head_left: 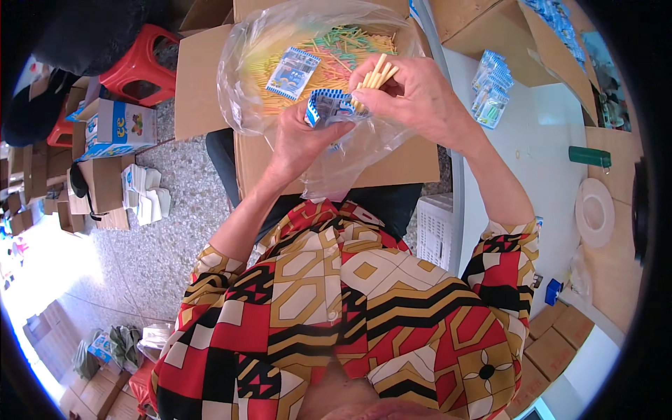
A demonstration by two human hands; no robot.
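Several sticks (379,74) at edge of pouch (327,109)

A small blue-and-white plastic packet (327,110) is held by the left hand (299,140); near its mouth, pale-yellow sticks (379,73) are gripped by the right hand (418,94), above thin multicoloured sticks (350,43) contained in a clear plastic bag (240,105).
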